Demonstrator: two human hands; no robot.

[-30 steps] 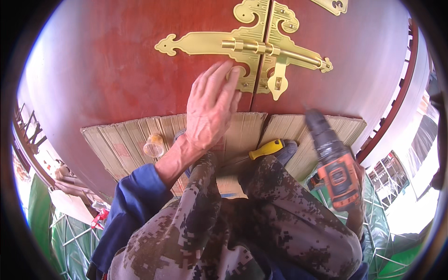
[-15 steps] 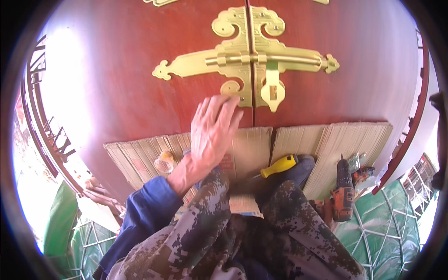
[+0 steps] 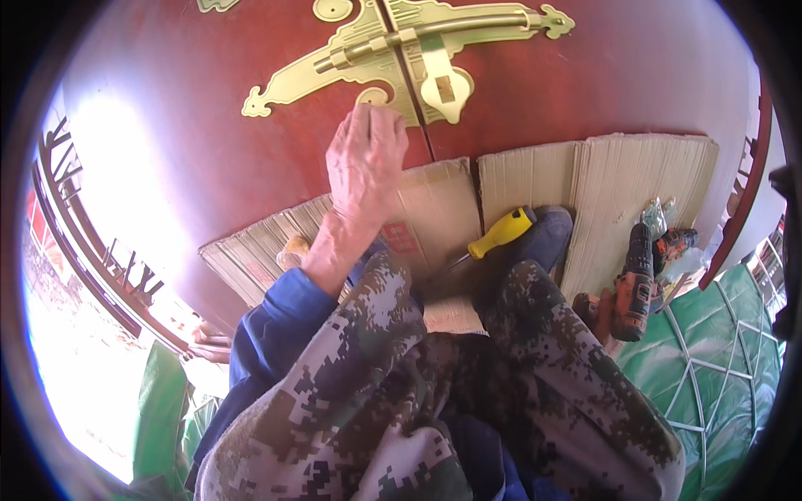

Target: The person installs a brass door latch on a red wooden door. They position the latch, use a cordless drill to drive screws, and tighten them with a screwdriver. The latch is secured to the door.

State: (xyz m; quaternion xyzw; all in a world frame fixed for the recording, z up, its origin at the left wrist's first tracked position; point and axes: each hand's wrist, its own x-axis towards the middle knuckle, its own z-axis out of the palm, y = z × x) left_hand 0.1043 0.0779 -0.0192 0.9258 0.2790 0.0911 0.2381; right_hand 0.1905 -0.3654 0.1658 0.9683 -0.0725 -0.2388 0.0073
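A red double door spans the top of the frame, with cardboard across the middle and a gold-coloured latch at top centre. Right of centre, an orange-and-black drill has the right hand wrapped around its handle. The left hand bends its fingers together at the latch's lower edge, any pinch hidden; a yellow-handled screwdriver lies near centre.
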